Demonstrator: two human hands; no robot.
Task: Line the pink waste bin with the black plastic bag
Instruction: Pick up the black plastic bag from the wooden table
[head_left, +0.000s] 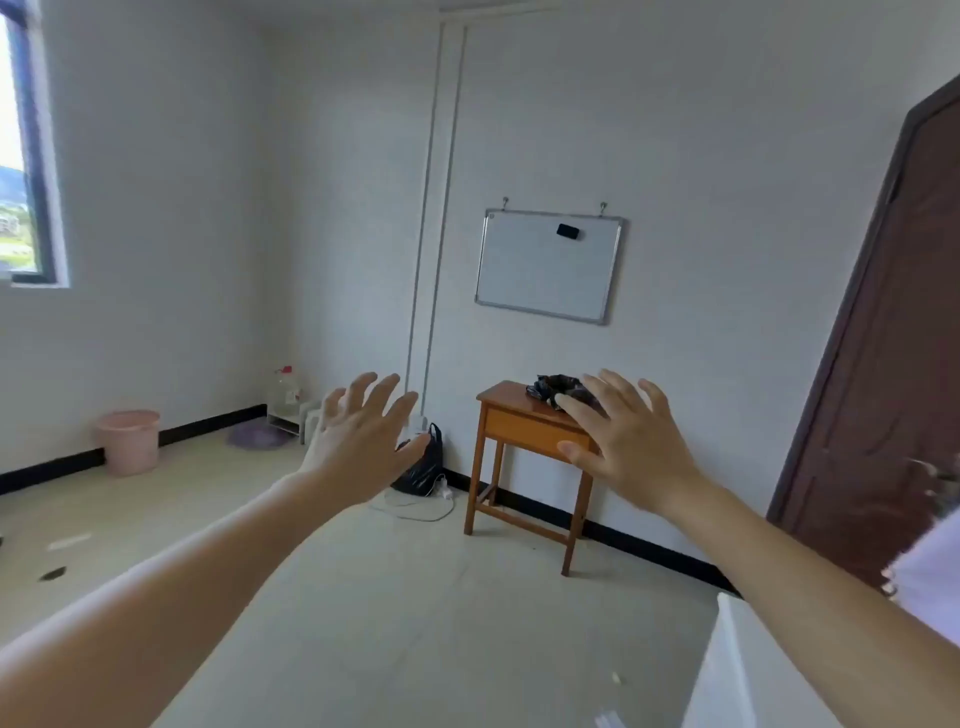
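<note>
pink waste bin (128, 441) upright, mouth up, beside wall

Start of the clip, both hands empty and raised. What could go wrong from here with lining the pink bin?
1. Two black bags are in view: a crumpled black plastic bag on the small wooden table, and a fuller black bag on the floor. The wrong one might get picked.
2. A loose white cable lies on the floor by the table, a possible trip hazard.
3. The pink plastic waste bin stands across the room, so the bag must be carried over.

Beyond our right hand (631, 441) we saw the tabletop (506, 397) carrying a crumpled black plastic bag (558, 387); the pink waste bin (129, 441) stood on the floor (415, 597) far left of our left hand (363, 441).
</note>
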